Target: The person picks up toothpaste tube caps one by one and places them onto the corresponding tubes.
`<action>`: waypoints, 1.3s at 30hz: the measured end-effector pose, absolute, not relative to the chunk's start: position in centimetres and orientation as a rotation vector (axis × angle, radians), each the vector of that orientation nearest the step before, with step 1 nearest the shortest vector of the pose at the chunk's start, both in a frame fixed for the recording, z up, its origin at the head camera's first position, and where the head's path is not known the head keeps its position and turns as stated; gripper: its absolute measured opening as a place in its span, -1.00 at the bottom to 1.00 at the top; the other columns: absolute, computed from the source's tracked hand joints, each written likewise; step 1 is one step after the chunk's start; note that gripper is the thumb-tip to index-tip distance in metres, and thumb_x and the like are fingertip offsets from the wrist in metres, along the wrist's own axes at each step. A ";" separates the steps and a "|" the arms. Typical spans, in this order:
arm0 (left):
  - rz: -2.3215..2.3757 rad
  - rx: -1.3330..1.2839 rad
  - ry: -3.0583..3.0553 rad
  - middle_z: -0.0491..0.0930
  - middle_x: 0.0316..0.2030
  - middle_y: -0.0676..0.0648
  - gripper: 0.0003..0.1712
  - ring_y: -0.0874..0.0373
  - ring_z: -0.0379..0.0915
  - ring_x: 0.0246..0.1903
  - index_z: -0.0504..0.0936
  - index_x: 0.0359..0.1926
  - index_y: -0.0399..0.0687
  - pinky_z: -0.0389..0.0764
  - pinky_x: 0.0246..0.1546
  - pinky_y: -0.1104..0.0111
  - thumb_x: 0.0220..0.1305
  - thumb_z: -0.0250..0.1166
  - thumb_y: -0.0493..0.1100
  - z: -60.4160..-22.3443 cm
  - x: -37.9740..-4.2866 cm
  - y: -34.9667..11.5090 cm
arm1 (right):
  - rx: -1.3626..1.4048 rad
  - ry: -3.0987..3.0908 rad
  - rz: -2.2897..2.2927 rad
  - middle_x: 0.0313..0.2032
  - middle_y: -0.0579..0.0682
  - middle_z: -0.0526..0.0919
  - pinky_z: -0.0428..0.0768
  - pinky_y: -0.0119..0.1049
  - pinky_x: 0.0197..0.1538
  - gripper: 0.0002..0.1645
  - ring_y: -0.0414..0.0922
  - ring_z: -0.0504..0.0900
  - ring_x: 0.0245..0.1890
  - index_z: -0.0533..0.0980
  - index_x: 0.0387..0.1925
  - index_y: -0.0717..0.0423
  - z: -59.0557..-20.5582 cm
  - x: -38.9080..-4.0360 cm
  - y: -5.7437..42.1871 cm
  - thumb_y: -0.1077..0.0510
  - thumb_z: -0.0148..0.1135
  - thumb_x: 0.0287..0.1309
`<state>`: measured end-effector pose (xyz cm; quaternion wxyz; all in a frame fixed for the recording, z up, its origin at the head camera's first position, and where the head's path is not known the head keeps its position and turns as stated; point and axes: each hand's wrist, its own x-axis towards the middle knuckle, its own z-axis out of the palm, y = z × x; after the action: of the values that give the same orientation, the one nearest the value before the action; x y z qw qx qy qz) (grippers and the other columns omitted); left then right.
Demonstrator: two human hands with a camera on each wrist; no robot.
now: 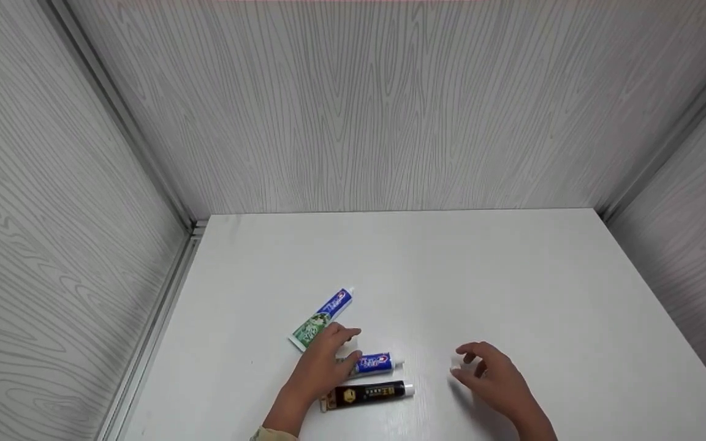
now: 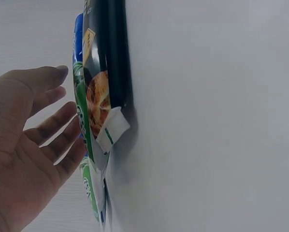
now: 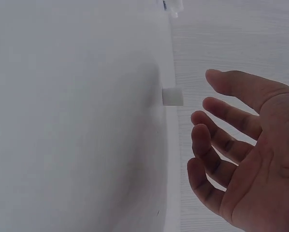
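Observation:
Three tubes of toothpaste lie on the white table. A blue and green tube (image 1: pixel 336 304) is slanted, farthest from me. Another blue and green tube (image 1: pixel 375 362) lies crosswise, partly hidden by my left hand (image 1: pixel 322 366). Nearest me is a black tube (image 1: pixel 377 392) with a white cap, its crimped end showing in the left wrist view. My left fingers are spread and loosely bent above the tubes, holding nothing. To the right, my right hand (image 1: pixel 493 378) hovers with loosely curled fingers around nothing. A small white block-like piece (image 3: pixel 172 96) stands near its fingertips in the right wrist view.
The white tabletop (image 1: pixel 482 263) carries the tubes. Grey wood-grain panels rise at the back (image 1: pixel 390 110), left (image 1: pixel 53 245) and right, with a metal frame strip (image 1: pixel 144 331) along the left edge.

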<state>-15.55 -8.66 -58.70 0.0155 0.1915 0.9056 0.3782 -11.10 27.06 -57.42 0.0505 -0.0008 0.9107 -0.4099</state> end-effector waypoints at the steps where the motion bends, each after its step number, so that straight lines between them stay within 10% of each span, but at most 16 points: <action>1: 1.182 0.592 2.825 0.61 0.02 -0.03 -0.48 0.12 0.55 0.01 0.63 0.36 -0.01 0.62 0.05 0.21 0.45 0.41 -0.05 -58.8 -15.6 -8.7 | -0.001 2.775 -1.233 -0.09 -0.07 0.67 0.52 -0.35 -0.32 -0.54 -0.23 0.56 -0.34 0.66 0.11 -0.06 -57.5 -11.1 27.1 0.02 0.58 0.19; 39: 1.082 0.275 3.090 0.54 0.19 -0.24 -0.21 -0.12 0.52 0.11 0.51 0.46 -0.18 0.56 0.16 -0.02 0.31 0.53 -0.01 -59.7 -20.0 -10.2 | -0.033 2.639 -1.256 -0.26 -0.02 0.68 0.57 -0.29 -0.25 -0.63 -0.10 0.61 -0.28 0.69 -0.01 0.09 -58.5 -13.3 29.4 0.13 0.58 0.16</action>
<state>-19.98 -10.17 -59.74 -0.0718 0.0835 0.9381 0.3284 -13.26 29.41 -58.48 0.1092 -0.0112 0.8975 -0.4271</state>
